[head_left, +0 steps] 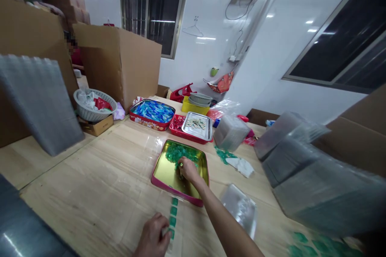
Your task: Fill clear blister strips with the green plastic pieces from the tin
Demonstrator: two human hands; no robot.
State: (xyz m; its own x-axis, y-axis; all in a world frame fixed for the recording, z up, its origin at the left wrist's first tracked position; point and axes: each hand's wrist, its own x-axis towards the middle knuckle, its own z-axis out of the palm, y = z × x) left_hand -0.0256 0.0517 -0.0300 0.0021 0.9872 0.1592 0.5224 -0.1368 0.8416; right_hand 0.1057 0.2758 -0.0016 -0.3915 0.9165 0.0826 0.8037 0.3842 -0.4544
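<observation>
My right hand [189,169] reaches into a gold-lined tin tray [164,168] with a pink rim. Its fingers are closed near a heap of small, glossy green pieces [177,151]; what lies between the fingertips is not clear. My left hand [154,233] rests low on the wooden table, fingers curled together beside a row of several green squares [173,221]. These squares run in a line from the tray's front edge toward me, apparently in clear plastic. Whether the left fingers grip that plastic cannot be made out.
Behind the tray stand a tin of blue pieces [153,111] and a metal tray [207,128] on a red one. Clear plastic stacks [230,131] stand to the right, near a white cloth [241,166]. A metal tray [241,209] lies by my right forearm. Cardboard [138,64] rises behind.
</observation>
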